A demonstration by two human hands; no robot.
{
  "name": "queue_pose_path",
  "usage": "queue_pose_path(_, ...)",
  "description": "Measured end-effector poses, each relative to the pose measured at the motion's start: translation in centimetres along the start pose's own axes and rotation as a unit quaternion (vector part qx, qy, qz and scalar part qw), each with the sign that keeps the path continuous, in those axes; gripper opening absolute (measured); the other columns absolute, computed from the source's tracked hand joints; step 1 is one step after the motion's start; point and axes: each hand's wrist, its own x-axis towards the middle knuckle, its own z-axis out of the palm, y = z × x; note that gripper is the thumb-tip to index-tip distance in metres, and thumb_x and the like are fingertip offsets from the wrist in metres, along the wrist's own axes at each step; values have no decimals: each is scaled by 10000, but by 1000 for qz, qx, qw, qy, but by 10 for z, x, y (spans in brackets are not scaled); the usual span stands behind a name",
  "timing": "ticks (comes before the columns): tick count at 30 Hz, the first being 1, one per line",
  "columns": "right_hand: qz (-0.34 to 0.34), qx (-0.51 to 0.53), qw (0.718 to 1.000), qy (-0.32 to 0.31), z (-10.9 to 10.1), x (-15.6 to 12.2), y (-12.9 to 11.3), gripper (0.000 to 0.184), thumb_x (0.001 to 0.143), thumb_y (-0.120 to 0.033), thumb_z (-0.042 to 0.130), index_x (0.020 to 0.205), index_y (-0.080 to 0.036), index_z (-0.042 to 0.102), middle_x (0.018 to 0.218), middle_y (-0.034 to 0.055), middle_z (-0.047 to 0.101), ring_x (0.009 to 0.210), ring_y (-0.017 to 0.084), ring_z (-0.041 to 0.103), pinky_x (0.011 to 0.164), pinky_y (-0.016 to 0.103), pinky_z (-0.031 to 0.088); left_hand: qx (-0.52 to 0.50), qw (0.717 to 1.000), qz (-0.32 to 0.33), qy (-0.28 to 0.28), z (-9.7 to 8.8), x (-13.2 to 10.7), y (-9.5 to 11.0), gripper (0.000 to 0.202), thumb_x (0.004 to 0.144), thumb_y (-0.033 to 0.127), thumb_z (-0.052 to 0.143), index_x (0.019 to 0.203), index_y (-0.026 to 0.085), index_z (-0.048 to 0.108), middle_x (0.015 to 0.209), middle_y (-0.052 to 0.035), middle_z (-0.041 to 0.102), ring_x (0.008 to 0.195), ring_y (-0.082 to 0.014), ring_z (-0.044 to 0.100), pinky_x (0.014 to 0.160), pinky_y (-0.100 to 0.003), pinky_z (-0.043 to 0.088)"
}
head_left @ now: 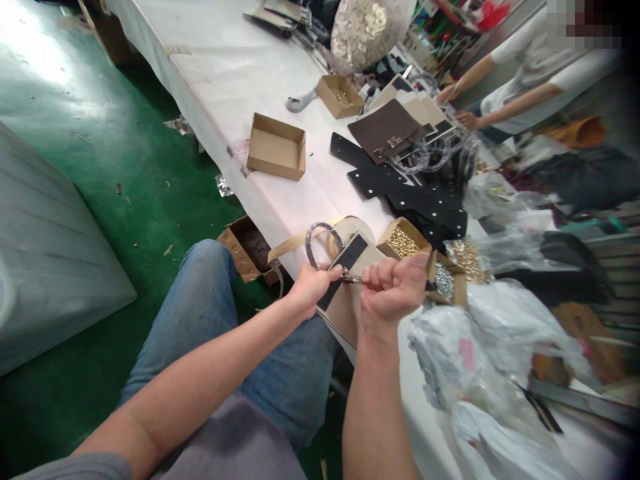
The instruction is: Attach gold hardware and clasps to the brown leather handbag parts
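Black strap (pixel 349 257) lies pinched in the left hand (pixel 313 288), thumb and fingers closed on it just beside a plastic-wrapped ring (pixel 309 245), which stands up at eleven o'clock from that hand. The right hand (pixel 393 288) is curled into a tight fist, pinching a small metal clasp (pixel 351 279) that touches the strap between the two hands. Both hands hover above a cardboard sheet (pixel 340 313) at the edge of the white-covered worktop (pixel 235 80).

A beige roll (pixel 353 230) sits just behind the ring. At one o'clock from the hands, a box of gold studs (pixel 403 241) stands beside a box of silver pieces (pixel 444 281) and a loose gold heap (pixel 467 260). Further up at twelve o'clock lie black panels (pixel 415 197), with a brown flap (pixel 385 130) carrying a metal buckle beyond them. Two open cardboard boxes (pixel 277 147) sit at eleven o'clock. White plastic bags (pixel 480 353) are bunched at three o'clock. Far off at one o'clock, a co-worker's hands (pixel 467 120) reach toward the worktop's far side. Denim-covered legs (pixel 200 333) sit below, over a green floor (pixel 75 100).
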Motion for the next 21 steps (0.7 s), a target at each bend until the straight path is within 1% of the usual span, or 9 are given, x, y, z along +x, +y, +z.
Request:
queue_pose_path(5, -6, 1, 1000, 23, -1, -2, -1, 695, 1119, -629, 630, 656, -245, 280, 508, -120, 222, 413, 76, 123, 424, 247, 207, -2, 1000, 0, -7, 2, 0, 2, 131, 861, 275, 883, 892, 148, 896, 969, -110, 870, 958, -273, 762, 971, -402, 584)
queue_pose_path(9, -9, -10, 1000, 22, 2, -6, -2, 710, 1106, -633, 662, 656, -238, 280, 512, -117, 229, 419, 70, 131, 435, 242, 208, 0, 1000, 4, -11, 1, 1, 2, 144, 850, 287, 897, 865, 145, 883, 969, -108, 866, 970, -271, 760, 1011, -404, 565)
queue_pose_path(14, -7, -27, 999, 34, 4, -8, -4, 710, 1112, -646, 642, 661, -239, 275, 511, -114, 220, 414, 70, 134, 429, 243, 212, 8, 1000, 16, -16, -2, 1, 0, 166, 851, 311, 894, 860, 146, 879, 952, -96, 856, 962, -259, 748, 966, -372, 572)
queue_pose_path(17, -10, -29, 999, 43, 5, -8, -4, 714, 1115, -649, 634, 665, -238, 262, 509, -114, 220, 412, 67, 140, 430, 239, 218, 4, 1000, 15, -20, -3, 1, 0, 213, 830, 350, 927, 862, 146, 876, 935, -94, 851, 947, -262, 750, 947, -373, 580)
queue_pose_path(21, -11, -36, 998, 48, 7, -7, -3, 732, 1104, -660, 656, 655, -239, 258, 502, -115, 222, 405, 64, 149, 421, 242, 211, 1, 1000, 11, -24, -4, 0, -1, 242, 810, 371, 958, 852, 148, 871, 947, -100, 856, 943, -265, 757, 958, -386, 586)
